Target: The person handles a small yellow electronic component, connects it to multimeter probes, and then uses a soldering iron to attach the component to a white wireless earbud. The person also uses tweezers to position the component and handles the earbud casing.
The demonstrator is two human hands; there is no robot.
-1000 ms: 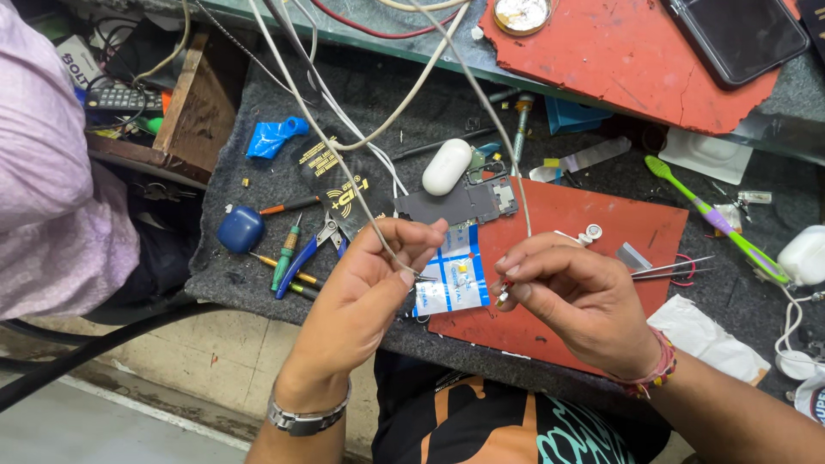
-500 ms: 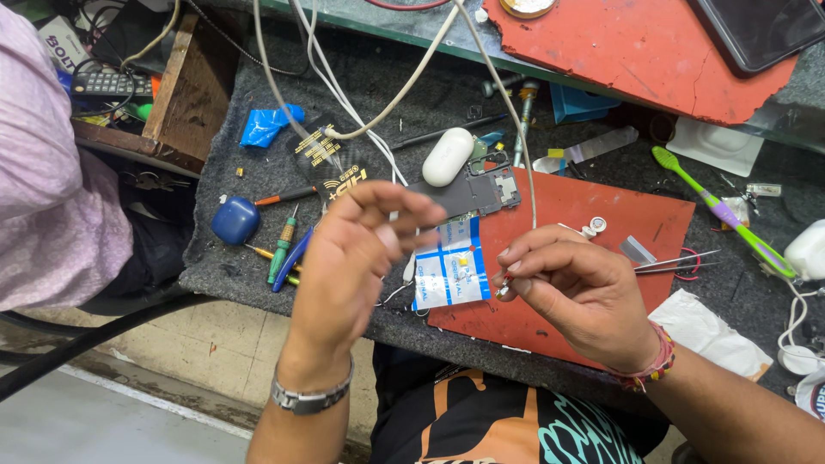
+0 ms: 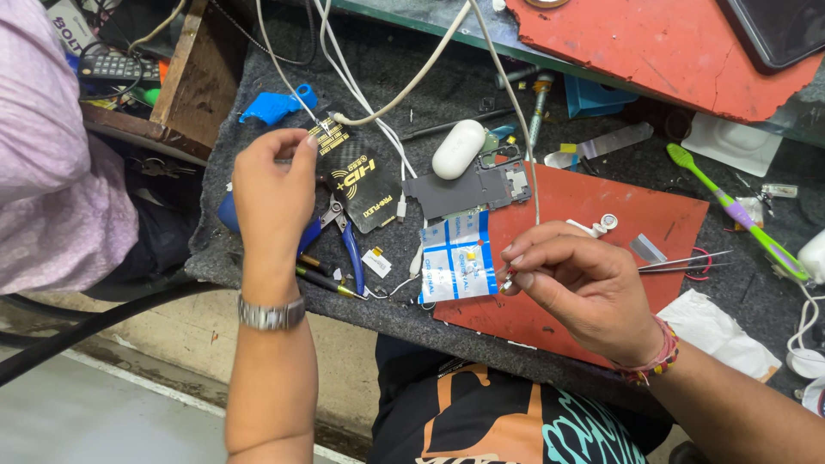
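My left hand (image 3: 271, 193) is raised over the left of the grey bench mat, its back to the camera. Its fingertips are drawn together at the gold end of a black packet (image 3: 365, 185); the grip itself is hidden. My right hand (image 3: 589, 288) hovers over the red mat (image 3: 653, 219), thumb and forefinger pinched on a tiny part (image 3: 509, 277). Beside those fingertips lies a blue-and-white packet (image 3: 455, 266). A dark phone plate (image 3: 468, 191) rests just beyond it.
White cables (image 3: 404, 86) trail down from the top. A white earbud case (image 3: 457, 148), blue pliers (image 3: 348, 241), tweezers (image 3: 683, 260), a green brush (image 3: 730, 210) and a tissue (image 3: 718, 331) lie about. A wooden box (image 3: 202, 73) and a person's pink sleeve (image 3: 51, 172) are at left.
My left hand has drawn away from my right, moving left and up to the black packet. My right hand has stayed pinched beside the blue-and-white packet.
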